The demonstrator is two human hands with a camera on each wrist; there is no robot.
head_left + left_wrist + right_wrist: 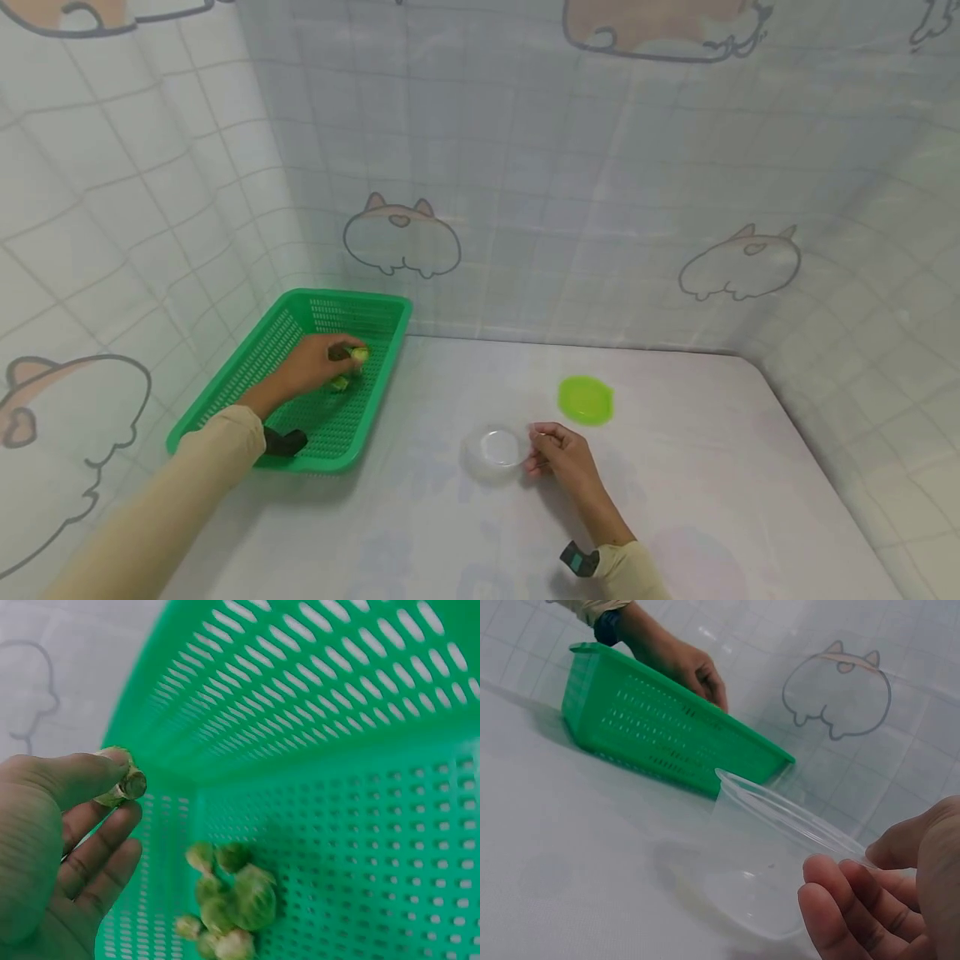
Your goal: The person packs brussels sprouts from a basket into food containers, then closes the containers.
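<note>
Inside the green basket (352,462), my left hand (318,367) pinches a Brussels sprout (120,784) between thumb and fingers, its cut stem end showing in the left wrist view. Several more Brussels sprouts (251,900) lie in a cluster on the basket floor below that hand. My right hand (566,458) holds a clear plastic cup (754,862) by its rim, thumb on top and fingers underneath. In the head view the cup appears on the white table, to the right of the basket.
A bright green round lid (587,400) lies flat on the table (720,442) beyond my right hand. Behind and at both sides rise cloth walls (525,167) with a grid and cartoon animals. The basket stands near the left wall.
</note>
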